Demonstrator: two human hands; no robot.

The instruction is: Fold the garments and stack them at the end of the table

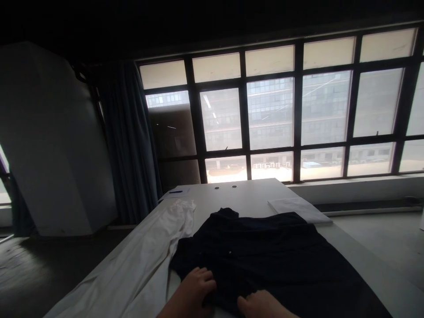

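Observation:
A dark navy shirt lies spread over the white table, its collar pointing to the far side and a small pale button showing near its middle. My left hand is closed on the shirt's near left edge, fingers curled down into the cloth. A short way to the right, my right hand is also closed on the near part of the shirt, thumb and fingers drawn together. Its lower part is cut off by the bottom of the picture. The fingertips of both hands are partly hidden.
Crumpled white cloth runs along the table's left side. A folded white cloth lies at the right edge. Paper with a blue pen sits at the far left corner of the table. Windows and a blue curtain stand behind.

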